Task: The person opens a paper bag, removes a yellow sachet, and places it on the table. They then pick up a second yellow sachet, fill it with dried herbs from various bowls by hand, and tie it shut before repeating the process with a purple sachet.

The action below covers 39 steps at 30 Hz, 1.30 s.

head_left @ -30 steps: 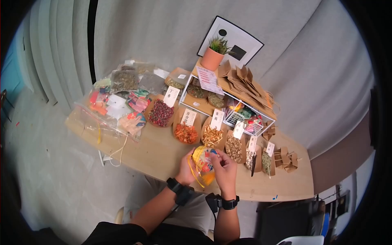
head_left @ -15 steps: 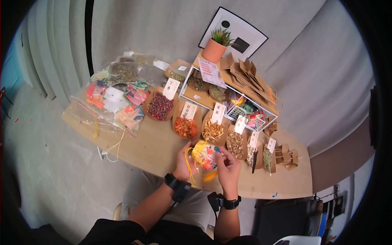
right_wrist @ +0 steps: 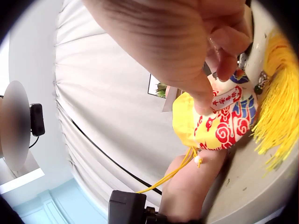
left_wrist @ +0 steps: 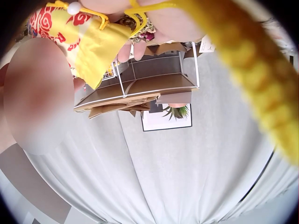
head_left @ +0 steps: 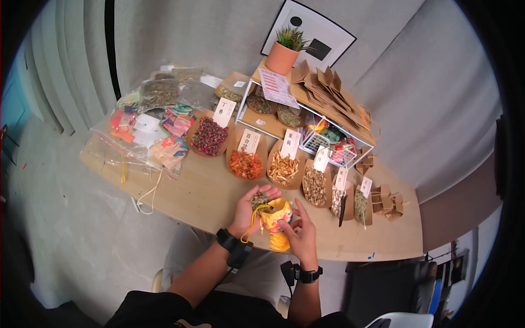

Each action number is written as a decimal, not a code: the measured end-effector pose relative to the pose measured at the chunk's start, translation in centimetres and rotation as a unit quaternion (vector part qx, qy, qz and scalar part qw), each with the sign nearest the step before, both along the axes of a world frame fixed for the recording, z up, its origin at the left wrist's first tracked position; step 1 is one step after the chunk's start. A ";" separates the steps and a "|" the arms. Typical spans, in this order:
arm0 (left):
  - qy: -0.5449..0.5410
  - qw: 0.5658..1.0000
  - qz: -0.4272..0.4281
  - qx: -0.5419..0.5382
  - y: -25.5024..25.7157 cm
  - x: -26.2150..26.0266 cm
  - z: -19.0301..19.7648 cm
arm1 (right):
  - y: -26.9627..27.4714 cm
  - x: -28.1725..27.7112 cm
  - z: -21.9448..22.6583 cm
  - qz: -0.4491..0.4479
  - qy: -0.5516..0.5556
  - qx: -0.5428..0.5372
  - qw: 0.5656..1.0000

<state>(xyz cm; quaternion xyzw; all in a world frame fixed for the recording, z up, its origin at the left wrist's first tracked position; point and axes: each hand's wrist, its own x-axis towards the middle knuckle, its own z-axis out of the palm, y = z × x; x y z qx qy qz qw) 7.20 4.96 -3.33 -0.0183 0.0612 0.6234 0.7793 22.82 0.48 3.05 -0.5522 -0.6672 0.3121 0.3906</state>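
Note:
Palm up over the table's front, my left hand (head_left: 243, 216) carries a small heap of dried herbs (head_left: 259, 201) with its fingers laid out. Beside it, my right hand (head_left: 302, 236) pinches a drawstring sachet pouch (head_left: 278, 216) between thumb and fingers. The pouch has a yellow top and a white body with red and blue print, clearest in the right wrist view. Its mouth gapes toward the left palm. A yellow tassel (head_left: 279, 242) hangs below, and a yellow cord (head_left: 253, 224) loops across the left hand.
Labelled paper trays of dried flowers and herbs, such as the orange ones (head_left: 245, 165), line the table (head_left: 202, 205). A plastic bag (head_left: 109, 143) with fabric pouches lies left. Behind stands a shelf (head_left: 260, 127) with paper bags (head_left: 328, 97) and a potted plant (head_left: 281, 58).
The pouch has turned from showing its printed side to showing its gaping mouth. The left hand has opened out beside it, and dried herbs now show in its palm.

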 end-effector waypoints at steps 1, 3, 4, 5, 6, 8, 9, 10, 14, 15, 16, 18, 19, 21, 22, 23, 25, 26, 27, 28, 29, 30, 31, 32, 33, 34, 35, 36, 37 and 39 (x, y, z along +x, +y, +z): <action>-0.001 1.000 -0.002 0.002 0.0 0.0 -0.1 | 0.2 0.1 -0.2 0.018 -0.007 -0.008 1.000; -0.004 1.000 -0.005 0.006 0.1 -0.1 -0.2 | 0.5 0.5 -1.7 0.019 0.006 -0.007 1.000; -0.002 1.000 0.002 -0.001 0.1 -0.1 -0.1 | 0.6 0.7 -2.4 0.020 0.012 -0.007 1.000; 0.001 1.000 0.008 -0.009 0.1 -0.2 0.2 | 0.5 0.8 -2.8 0.016 0.039 -0.011 0.999; 0.002 1.000 0.014 -0.016 0.0 -0.2 0.3 | 0.4 0.8 -3.2 0.012 0.066 -0.015 0.998; -0.007 1.000 0.017 -0.015 0.1 -0.3 0.2 | 0.1 0.6 -3.4 -0.002 0.124 -0.034 0.992; -0.012 1.000 0.016 -0.014 0.0 -0.3 0.1 | -0.2 0.6 -3.2 -0.012 0.156 -0.049 0.986; -0.016 1.000 0.018 -0.008 0.1 -0.3 -0.1 | -0.3 0.5 -3.2 -0.023 0.188 -0.062 0.980; -0.029 0.999 0.024 0.012 0.0 -0.4 0.0 | -0.5 0.0 -3.7 -0.035 0.306 -0.020 0.951; -0.032 0.999 0.026 0.016 0.0 -0.4 0.2 | -0.6 -0.5 -3.8 -0.041 0.330 -0.005 0.943; -0.024 0.999 0.024 0.017 -0.1 -0.3 0.3 | -0.7 -1.0 -4.0 -0.047 0.353 0.009 0.934; -0.010 1.000 0.023 0.017 -0.2 -0.3 0.5 | -0.9 -1.5 -4.0 -0.044 0.354 -0.006 0.934; -0.006 1.000 0.023 0.017 -0.2 -0.3 0.6 | -1.0 -1.7 -4.0 -0.042 0.354 -0.015 0.934; 0.000 1.000 0.025 0.017 -0.3 -0.3 0.7 | -1.0 -2.2 -3.6 -0.024 0.364 -0.013 0.931; -0.004 0.999 0.028 0.024 -0.3 -0.4 0.6 | -0.9 -2.3 -3.5 -0.015 0.369 -0.012 0.929; -0.009 0.999 0.031 0.031 -0.3 -0.4 0.4 | -0.9 -2.1 -3.9 -0.024 0.379 -0.004 0.925; -0.031 0.998 0.035 0.036 -0.1 -0.4 0.2 | -0.7 -1.6 -5.1 -0.041 0.397 0.012 0.917; -0.047 0.998 0.036 0.033 0.0 -0.5 0.0 | -0.7 -1.3 -5.3 -0.043 0.423 0.026 0.905; -0.063 0.997 0.037 0.029 0.0 -0.5 -0.1 | -0.6 -1.0 -5.5 -0.046 0.450 0.038 0.891; -0.058 0.997 0.043 0.020 -0.1 -0.6 0.2 | -0.7 -0.8 -5.4 -0.049 0.475 0.051 0.877; -0.054 0.997 0.049 0.011 -0.3 -0.7 0.7 | -0.7 -1.0 -4.9 -0.062 0.488 0.061 0.869; -0.050 0.997 0.054 0.002 -0.4 -0.7 1.0 | -0.8 -1.2 -4.5 -0.066 0.493 0.058 0.866; -0.054 0.997 0.054 0.002 -0.4 -0.6 1.0 | -0.9 -1.3 -4.2 -0.072 0.497 0.054 0.863; -0.058 0.997 0.054 0.002 -0.4 -0.6 1.0 | -0.9 -1.4 -4.0 -0.078 0.502 0.051 0.860; -0.061 0.997 0.055 0.003 -0.4 -0.7 0.9 | -1.0 -1.1 -4.1 -0.072 0.495 0.046 0.865; -0.069 0.996 0.059 0.009 -0.4 -0.9 0.7 | -1.1 -0.6 -4.2 -0.065 0.488 0.041 0.869; -0.077 0.995 0.063 0.015 -0.3 -1.0 0.5 | -1.1 -0.1 -4.3 -0.060 0.481 0.036 0.874; -0.085 0.994 0.066 0.021 -0.3 -1.1 0.4 | -1.0 0.3 -4.3 -0.071 0.460 0.003 0.885; -0.079 0.994 0.077 0.018 -0.4 -1.3 0.6 | -0.8 0.8 -4.3 -0.083 0.437 -0.029 0.895; -0.068 0.993 0.098 0.015 -0.4 -2.0 1.7 | -0.4 0.8 -3.6 -0.083 0.410 -0.075 0.905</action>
